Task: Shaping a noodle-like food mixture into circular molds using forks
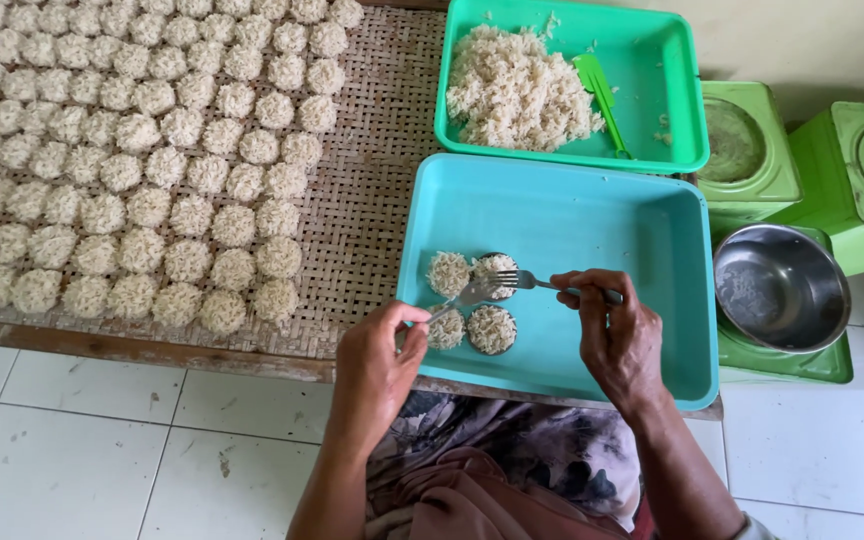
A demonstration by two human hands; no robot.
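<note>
My right hand (614, 335) pinches the handle of a fork (537, 284), fingers curled tight around it, tines pointing left and touching the top of a small round rice cake (495, 267) in the light blue tray (642, 240). My left hand (382, 355) grips a spoon (464, 296) between thumb and fingertips, its bowl lying just beside the fork's tines, over the cluster of cakes. I count four cakes in that tray: two upper ones side by side and two lower ones (491, 329) below them, all close together near the tray's left half. Two of them seem to sit in dark round moulds, though I can't tell for sure.

Beyond the blue tray, touching its far edge, there's a green tray (677, 70) with a heap of loose cooked rice (514, 90) and a green spatula (602, 100) resting beside the heap. To the left, a woven bamboo mat (372, 190) carries rows upon rows of finished rice cakes (142, 150), packed near one another. On the right, a steel bowl (780, 288) sits on top of a green tin (782, 365), with two more green tins (852, 170) behind. White floor tiles (102, 450) show below the bench.
</note>
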